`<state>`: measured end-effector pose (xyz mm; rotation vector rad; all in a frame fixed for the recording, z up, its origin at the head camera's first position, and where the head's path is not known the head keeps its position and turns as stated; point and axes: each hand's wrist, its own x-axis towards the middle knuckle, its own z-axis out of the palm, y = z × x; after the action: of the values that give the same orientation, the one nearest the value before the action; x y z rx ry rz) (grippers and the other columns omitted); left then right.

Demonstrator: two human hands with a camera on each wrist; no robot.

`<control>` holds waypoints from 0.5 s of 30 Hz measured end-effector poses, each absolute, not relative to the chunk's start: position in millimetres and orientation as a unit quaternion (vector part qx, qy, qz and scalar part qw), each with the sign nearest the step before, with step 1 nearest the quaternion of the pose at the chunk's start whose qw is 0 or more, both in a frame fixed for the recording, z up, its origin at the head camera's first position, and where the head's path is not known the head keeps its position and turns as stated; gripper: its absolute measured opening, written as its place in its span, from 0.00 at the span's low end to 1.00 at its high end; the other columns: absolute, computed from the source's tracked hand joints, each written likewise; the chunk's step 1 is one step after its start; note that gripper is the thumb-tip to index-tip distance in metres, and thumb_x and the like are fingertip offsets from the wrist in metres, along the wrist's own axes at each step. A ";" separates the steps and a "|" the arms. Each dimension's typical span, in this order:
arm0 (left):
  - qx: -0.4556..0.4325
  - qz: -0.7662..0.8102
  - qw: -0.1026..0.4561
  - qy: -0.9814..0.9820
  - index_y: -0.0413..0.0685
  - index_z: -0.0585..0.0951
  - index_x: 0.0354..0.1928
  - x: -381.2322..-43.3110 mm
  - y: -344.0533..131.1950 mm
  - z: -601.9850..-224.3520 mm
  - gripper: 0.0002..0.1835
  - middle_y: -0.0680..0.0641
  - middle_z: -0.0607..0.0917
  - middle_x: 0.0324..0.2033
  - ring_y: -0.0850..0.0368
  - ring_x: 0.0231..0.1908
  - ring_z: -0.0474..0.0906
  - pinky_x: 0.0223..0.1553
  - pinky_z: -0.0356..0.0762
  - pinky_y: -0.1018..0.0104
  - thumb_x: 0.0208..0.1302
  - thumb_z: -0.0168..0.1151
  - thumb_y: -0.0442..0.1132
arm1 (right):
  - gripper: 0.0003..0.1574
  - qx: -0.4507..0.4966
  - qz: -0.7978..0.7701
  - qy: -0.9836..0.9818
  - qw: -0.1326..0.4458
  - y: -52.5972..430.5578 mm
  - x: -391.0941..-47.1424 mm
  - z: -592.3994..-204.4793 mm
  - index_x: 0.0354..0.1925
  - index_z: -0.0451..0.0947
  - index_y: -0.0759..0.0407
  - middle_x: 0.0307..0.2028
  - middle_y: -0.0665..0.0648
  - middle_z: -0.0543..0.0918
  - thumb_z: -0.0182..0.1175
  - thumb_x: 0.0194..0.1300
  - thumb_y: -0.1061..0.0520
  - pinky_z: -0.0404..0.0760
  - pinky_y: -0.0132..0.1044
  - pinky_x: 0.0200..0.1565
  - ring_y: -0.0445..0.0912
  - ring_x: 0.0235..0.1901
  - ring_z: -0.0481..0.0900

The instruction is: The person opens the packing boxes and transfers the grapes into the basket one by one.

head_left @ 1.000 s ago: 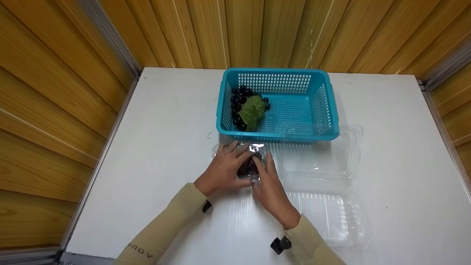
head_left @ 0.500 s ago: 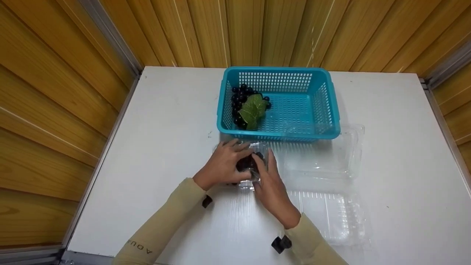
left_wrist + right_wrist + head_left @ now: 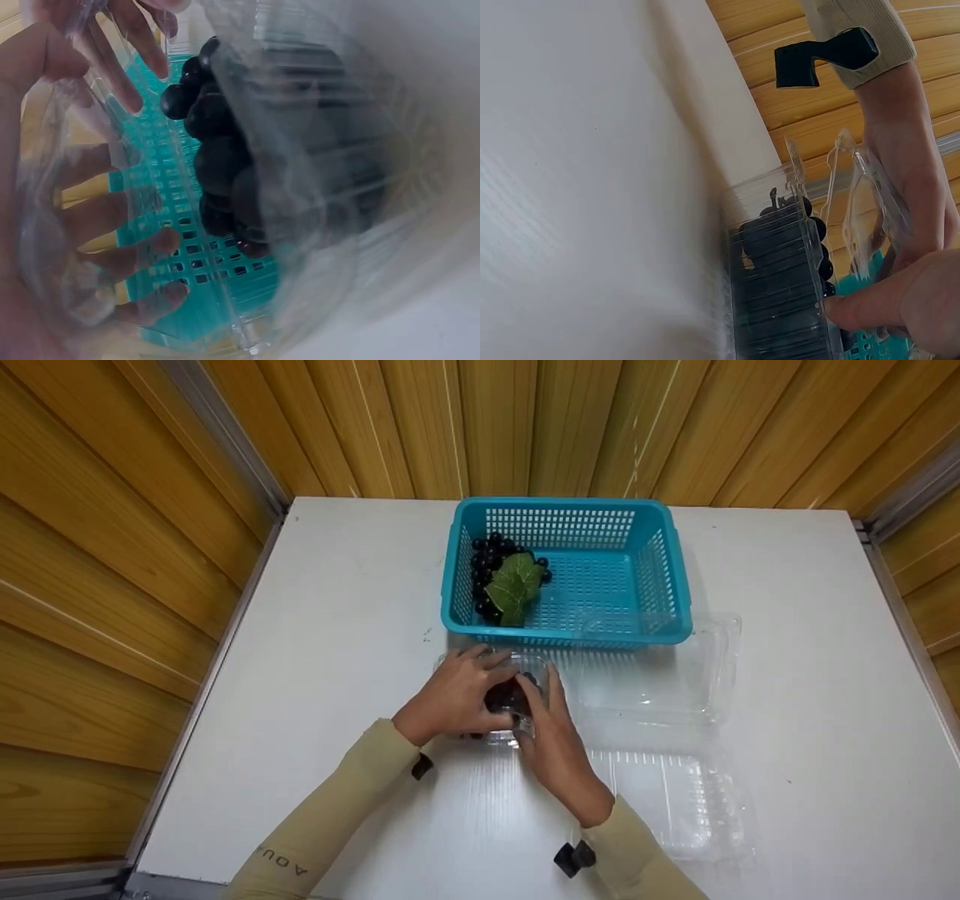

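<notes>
Dark grapes (image 3: 504,699) lie in a small clear plastic clamshell container (image 3: 534,660) in front of the basket. Its lid (image 3: 866,206) stands raised from the base in the right wrist view. My left hand (image 3: 456,690) holds the lid, its fingers (image 3: 112,217) spread and seen through the plastic in the left wrist view. At the container's right side, my right hand (image 3: 559,757) grips the base, thumb on its edge in the right wrist view. Both hands hide part of the grapes (image 3: 221,165) in the head view.
A turquoise basket (image 3: 679,585) stands behind the hands. Inside it at the left lie a bunch of dark grapes (image 3: 487,559) and a green leaf (image 3: 514,585). A larger clear clamshell box (image 3: 652,802) lies open at the right, its upper half against the basket.
Over the last second the left hand has shifted slightly, and dark grapes show below it near the container's front edge. The right hand stays almost in place.
</notes>
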<state>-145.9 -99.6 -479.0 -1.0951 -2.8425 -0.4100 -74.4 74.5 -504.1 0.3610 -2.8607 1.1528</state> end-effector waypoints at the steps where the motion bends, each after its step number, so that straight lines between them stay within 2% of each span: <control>1: -0.357 -0.128 0.027 -0.925 0.55 0.78 0.61 -145.9 -99.5 -477.1 0.37 0.45 0.77 0.62 0.38 0.62 0.72 0.61 0.67 0.37 0.51 0.62 0.66 | 0.50 0.115 0.376 -0.919 0.018 75.2 -74.6 -503.3 0.72 0.58 0.54 0.75 0.67 0.43 0.68 0.56 0.66 0.73 0.52 0.61 0.62 0.72 0.57; 7: -0.363 -0.115 -0.003 -0.925 0.56 0.76 0.63 -147.6 -99.3 -467.0 0.38 0.47 0.74 0.65 0.44 0.65 0.70 0.64 0.67 0.43 0.51 0.62 0.66 | 0.54 0.108 0.399 -0.910 -0.004 80.2 -76.9 -497.9 0.74 0.52 0.56 0.76 0.64 0.43 0.68 0.56 0.67 0.73 0.51 0.61 0.60 0.71 0.58; 12: -0.371 -0.134 -0.008 -0.919 0.55 0.77 0.62 -150.7 -101.1 -463.0 0.36 0.48 0.75 0.64 0.49 0.65 0.71 0.63 0.70 0.48 0.52 0.62 0.62 | 0.58 0.105 0.418 -0.902 -0.018 84.5 -79.3 -496.4 0.76 0.47 0.55 0.76 0.64 0.43 0.67 0.56 0.68 0.70 0.52 0.64 0.59 0.73 0.55; 15: -0.381 -0.151 -0.002 -0.912 0.54 0.79 0.60 -153.1 -102.5 -460.1 0.32 0.49 0.76 0.63 0.53 0.60 0.75 0.58 0.76 0.55 0.53 0.63 0.59 | 0.59 0.105 0.432 -0.896 -0.016 86.4 -80.5 -496.9 0.76 0.44 0.55 0.76 0.63 0.44 0.66 0.57 0.69 0.66 0.53 0.66 0.59 0.74 0.52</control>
<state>-153.1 -102.5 -460.1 -1.1985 -2.8700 -0.4742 -80.5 86.4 -496.9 0.3346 -2.8426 1.3710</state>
